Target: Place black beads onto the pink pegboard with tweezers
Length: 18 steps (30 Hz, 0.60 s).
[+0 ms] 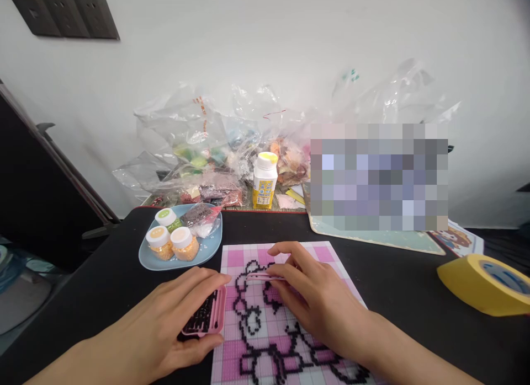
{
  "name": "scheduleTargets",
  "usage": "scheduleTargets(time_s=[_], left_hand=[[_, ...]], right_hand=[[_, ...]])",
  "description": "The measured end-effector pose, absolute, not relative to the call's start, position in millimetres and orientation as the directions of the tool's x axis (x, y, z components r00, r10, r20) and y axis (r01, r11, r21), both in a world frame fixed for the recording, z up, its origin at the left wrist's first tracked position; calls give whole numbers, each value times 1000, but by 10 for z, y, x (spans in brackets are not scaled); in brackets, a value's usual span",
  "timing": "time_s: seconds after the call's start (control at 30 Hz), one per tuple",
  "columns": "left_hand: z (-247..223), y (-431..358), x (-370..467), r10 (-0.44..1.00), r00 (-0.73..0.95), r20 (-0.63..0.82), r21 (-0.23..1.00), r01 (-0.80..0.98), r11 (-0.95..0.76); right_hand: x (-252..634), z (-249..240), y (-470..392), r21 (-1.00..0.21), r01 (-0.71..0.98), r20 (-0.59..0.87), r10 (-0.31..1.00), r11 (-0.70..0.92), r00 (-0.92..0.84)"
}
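Observation:
My left hand (174, 313) is wrapped round a small pink tray (221, 313) with black beads (202, 313) in it, at the left edge of the pegboard. My right hand (314, 291) pinches pink tweezers (263, 276), whose tips point left over the upper part of the board. The square pegboard (232, 349) has a pink and white checked pattern. Black beads (252, 321) stand on it in a curving outline. Part of the outline is hidden beneath my right hand and forearm. Whether the tweezers hold a bead is too small to tell.
A blue plate (144, 258) carries bead jars (185, 244) and a bag of dark beads (199, 214). Behind stand a white and yellow bottle (265, 181) and clear plastic bags (178, 131). A yellow tape roll (467, 285) lies right on the black table (397, 297).

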<state>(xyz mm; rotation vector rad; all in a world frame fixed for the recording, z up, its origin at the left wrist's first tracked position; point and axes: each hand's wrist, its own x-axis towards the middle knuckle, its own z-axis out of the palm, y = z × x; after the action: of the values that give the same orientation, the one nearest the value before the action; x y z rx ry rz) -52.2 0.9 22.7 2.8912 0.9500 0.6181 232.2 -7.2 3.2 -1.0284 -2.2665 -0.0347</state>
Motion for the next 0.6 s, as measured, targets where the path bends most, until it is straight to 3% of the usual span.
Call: scheduleTargets(time_s=[0.2,0.47,0.6], left_hand=[[263,24,-478,544,736,404,102,554,-826],[180,28,-523,637,701,322,246,587,-771],[137,39,-538,614,715,335,211,578,-788]], right_hand=[[2332,54,-81,-210,691,582,657,691,-479],[2307,40,-81,-196,695,576,655,692,-489],[2309,115,-98,-189,668,636,608,720,-475]])
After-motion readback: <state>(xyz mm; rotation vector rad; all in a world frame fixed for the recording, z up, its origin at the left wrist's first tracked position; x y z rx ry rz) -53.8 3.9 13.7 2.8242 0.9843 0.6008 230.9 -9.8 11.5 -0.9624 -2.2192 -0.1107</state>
